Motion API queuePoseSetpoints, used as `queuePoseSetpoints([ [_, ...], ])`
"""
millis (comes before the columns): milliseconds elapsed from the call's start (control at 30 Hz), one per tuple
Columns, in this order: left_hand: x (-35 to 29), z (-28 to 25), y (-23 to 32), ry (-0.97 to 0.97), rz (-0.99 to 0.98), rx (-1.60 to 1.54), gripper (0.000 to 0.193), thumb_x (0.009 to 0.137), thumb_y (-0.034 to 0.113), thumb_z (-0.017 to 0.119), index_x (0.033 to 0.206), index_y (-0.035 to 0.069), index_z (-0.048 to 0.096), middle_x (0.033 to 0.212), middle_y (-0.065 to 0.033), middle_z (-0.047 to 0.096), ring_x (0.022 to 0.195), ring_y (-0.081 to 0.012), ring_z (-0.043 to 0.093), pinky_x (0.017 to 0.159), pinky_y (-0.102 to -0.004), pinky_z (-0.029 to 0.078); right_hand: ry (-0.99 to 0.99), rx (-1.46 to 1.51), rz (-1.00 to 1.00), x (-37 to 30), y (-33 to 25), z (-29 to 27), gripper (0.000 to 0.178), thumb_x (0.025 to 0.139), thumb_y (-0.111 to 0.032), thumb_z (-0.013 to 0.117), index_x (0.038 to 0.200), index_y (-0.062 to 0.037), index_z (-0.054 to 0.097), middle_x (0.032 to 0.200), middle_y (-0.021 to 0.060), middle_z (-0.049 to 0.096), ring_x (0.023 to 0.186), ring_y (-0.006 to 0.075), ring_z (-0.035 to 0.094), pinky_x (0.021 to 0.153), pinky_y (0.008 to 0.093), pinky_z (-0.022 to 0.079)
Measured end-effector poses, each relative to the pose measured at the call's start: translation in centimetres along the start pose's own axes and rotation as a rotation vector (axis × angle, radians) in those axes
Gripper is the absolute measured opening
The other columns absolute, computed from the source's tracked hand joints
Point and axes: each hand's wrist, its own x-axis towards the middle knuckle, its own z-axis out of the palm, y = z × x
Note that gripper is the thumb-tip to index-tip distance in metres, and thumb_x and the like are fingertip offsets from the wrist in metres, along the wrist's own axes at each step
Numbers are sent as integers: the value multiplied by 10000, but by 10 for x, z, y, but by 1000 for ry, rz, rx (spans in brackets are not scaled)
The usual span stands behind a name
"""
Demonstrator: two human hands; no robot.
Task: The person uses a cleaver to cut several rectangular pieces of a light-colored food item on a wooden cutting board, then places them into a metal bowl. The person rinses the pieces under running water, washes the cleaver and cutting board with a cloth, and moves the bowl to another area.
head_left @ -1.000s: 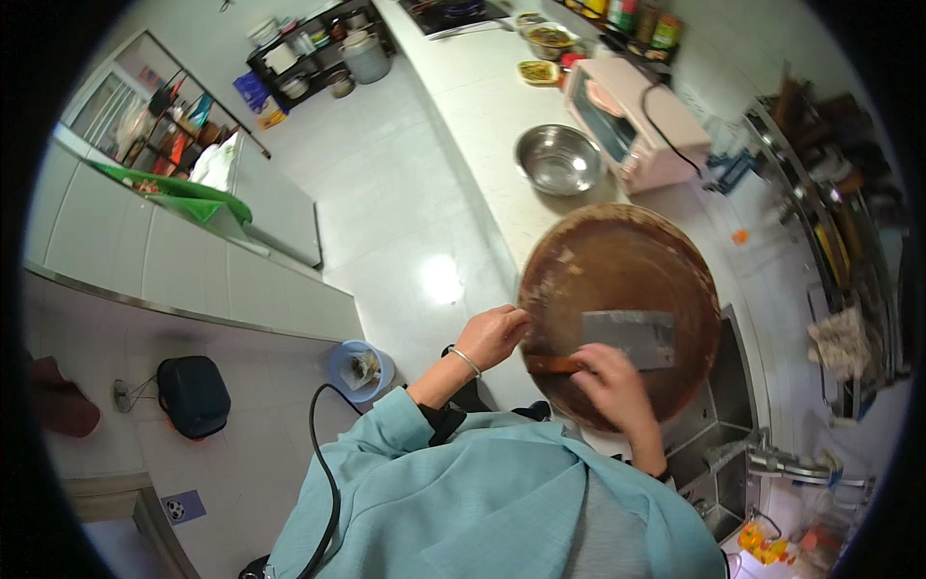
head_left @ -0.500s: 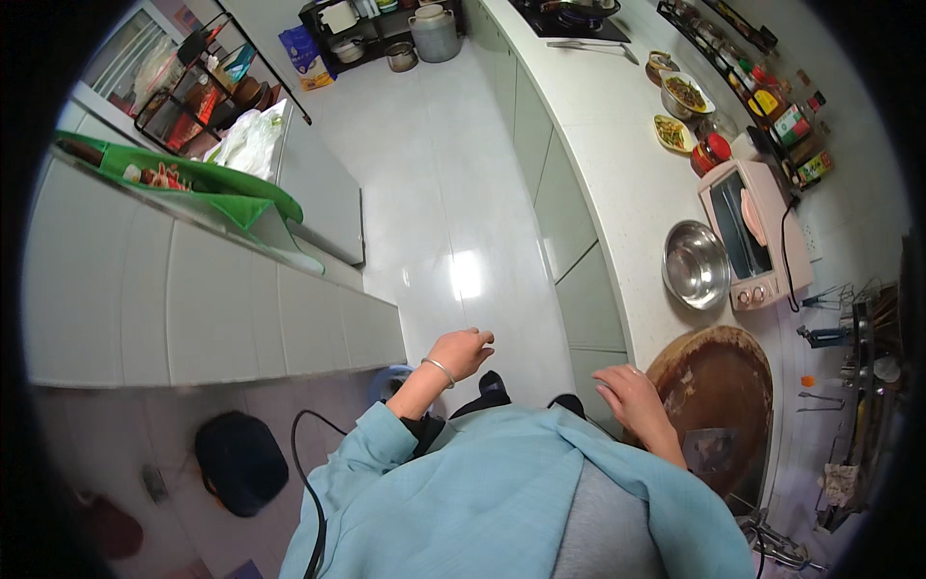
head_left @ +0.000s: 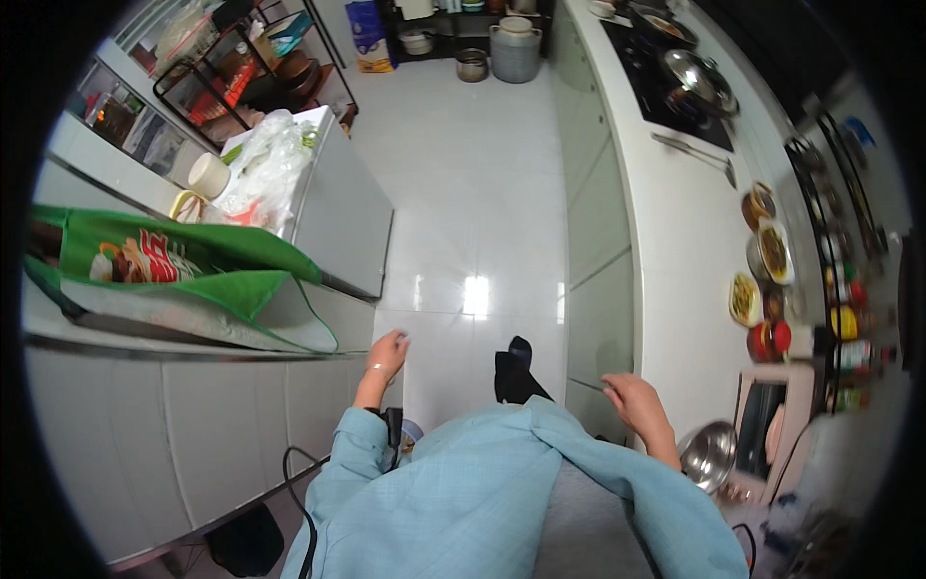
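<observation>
My left hand (head_left: 388, 354) hangs in the air beside the pale cabinet on the left, with nothing in it and its fingers loosely bent. Over the edge of the right counter is my right hand (head_left: 637, 403), also holding nothing, fingers relaxed and slightly curled. Behind the right wrist, a steel bowl (head_left: 710, 455) sits on the white counter (head_left: 680, 318), partly hidden by my sleeve. Next to it stands a pink toaster oven (head_left: 799, 410). A green shopping bag (head_left: 280, 301) lies on the left cabinet top, ahead of my left hand.
The tiled floor (head_left: 468, 193) runs between the cabinets. Along the right counter are a red-lidded jar (head_left: 769, 341), dishes of food (head_left: 745, 297), long utensils (head_left: 694, 152) and a lidded pan (head_left: 699, 82) on the cooktop. A white fridge (head_left: 338, 217) stands left; a metal can (head_left: 516, 50) is at the far end.
I have moved forward along the aisle: the bowl, oven and bag now lie nearer or further back, and the cooktop shows more fully. My left hand has swung left; both hands remain empty.
</observation>
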Motion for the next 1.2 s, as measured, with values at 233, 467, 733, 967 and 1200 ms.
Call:
queuePoseSetpoints([
  [233, -81, 36, -142, -308, -669, -4, 392, 841, 359, 563, 1017, 33, 691, 1019, -217, 676, 1000, -382, 634, 881, -428, 493, -103, -19, -472, 258, -49, -63, 192, 879, -139, 611, 1056, -73, 645, 911, 123, 648, 875, 331, 611, 778, 423, 496],
  [467, 9, 97, -153, -284, -911, -373, 342, 882, 308, 572, 991, 4, 684, 912, -188, 693, 802, -317, 676, 702, -413, 533, -267, 10, -734, 471, -122, -53, 211, 900, -161, 603, 1092, -81, 634, 945, 102, 651, 897, 316, 610, 794, 408, 493],
  [733, 399, -66, -26, -11, -182, -182, 322, 898, 339, 553, 1064, 75, 635, 952, -186, 675, 910, -376, 633, 807, -440, 503, -294, -56, -420, 646, -98, -110, 259, 883, -163, 621, 1130, -85, 630, 1001, 152, 653, 931, 358, 617, 792, 431, 504],
  [967, 658, -205, 103, 156, 27, -358, 252, 915, 256, 557, 1093, 84, 606, 910, -168, 666, 860, -341, 633, 772, -416, 506, -318, -96, -184, 832, -58, -166, 272, 872, -142, 636, 1128, -52, 633, 961, 190, 650, 874, 374, 624, 766, 433, 509],
  [1200, 726, -239, 80, 381, -295, -471, 237, 894, 225, 578, 1085, 90, 617, 942, -172, 668, 887, -372, 627, 799, -437, 496, -448, -146, -618, 1078, -139, -171, 260, 882, -149, 614, 1127, -62, 618, 962, 165, 655, 883, 367, 622, 770, 444, 512],
])
